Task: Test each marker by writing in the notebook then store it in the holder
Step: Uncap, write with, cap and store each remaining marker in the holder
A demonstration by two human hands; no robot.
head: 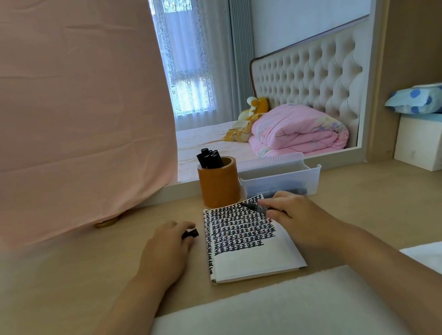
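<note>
black ink rows cover most of the open notebook (250,244), which lies on the wooden desk (72,275) near its front edge, and the right hand (292,214) grips an uncapped black marker (254,207) with its tip over the page's top right corner. the left hand (165,247) rests on the desk just left of the notebook, fingers curled round the marker's black cap (191,233). behind the notebook, near the desk's back edge, the brown holder (219,184) stands with several black markers (210,158) upright in it, a clear plastic tray (278,177) just beside it on the right.

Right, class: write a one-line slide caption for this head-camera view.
Right hand holds uncapped black marker over the notebook; left hand grips its cap; holder stands behind.
</note>
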